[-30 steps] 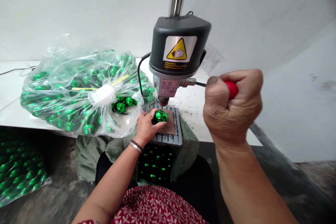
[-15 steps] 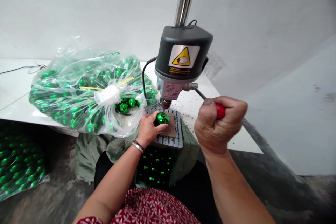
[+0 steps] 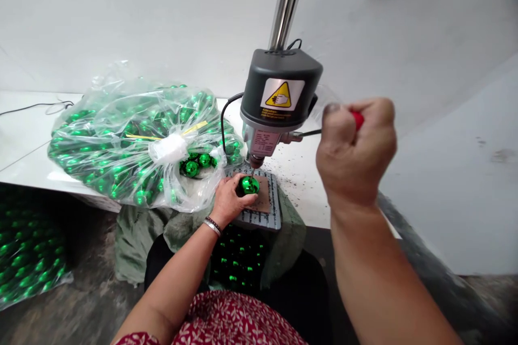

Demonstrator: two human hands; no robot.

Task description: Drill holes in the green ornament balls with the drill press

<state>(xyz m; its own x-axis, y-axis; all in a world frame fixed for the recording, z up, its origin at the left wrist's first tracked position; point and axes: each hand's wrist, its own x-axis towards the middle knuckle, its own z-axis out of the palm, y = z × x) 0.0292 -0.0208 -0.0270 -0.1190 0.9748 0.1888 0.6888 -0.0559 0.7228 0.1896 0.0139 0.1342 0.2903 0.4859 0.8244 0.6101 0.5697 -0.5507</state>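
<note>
A shiny green ball (image 3: 250, 185) rests on a brown board (image 3: 264, 200) on the drill press base (image 3: 276, 216). My left hand (image 3: 231, 200) grips the ball from the left, thumb in front and fingers behind. Just above the ball are the thin bit and chuck of the drill press (image 3: 283, 86); whether the bit touches the ball I cannot tell. At the right, my right hand (image 3: 358, 153) is wrapped round the red knob (image 3: 358, 119) of the drill's lever.
Left of the drill, a large clear bag (image 3: 101, 140) of green balls lies on the white table (image 3: 24, 159). Another bag of green balls (image 3: 30, 259) is at the lower left. Dark shavings are scattered right of the base. A black cable hangs beside the drill.
My right hand has moved up and to the right with the red knob, raising the lever. The bit shows more clearly above the ball. My left hand still holds the ball.
</note>
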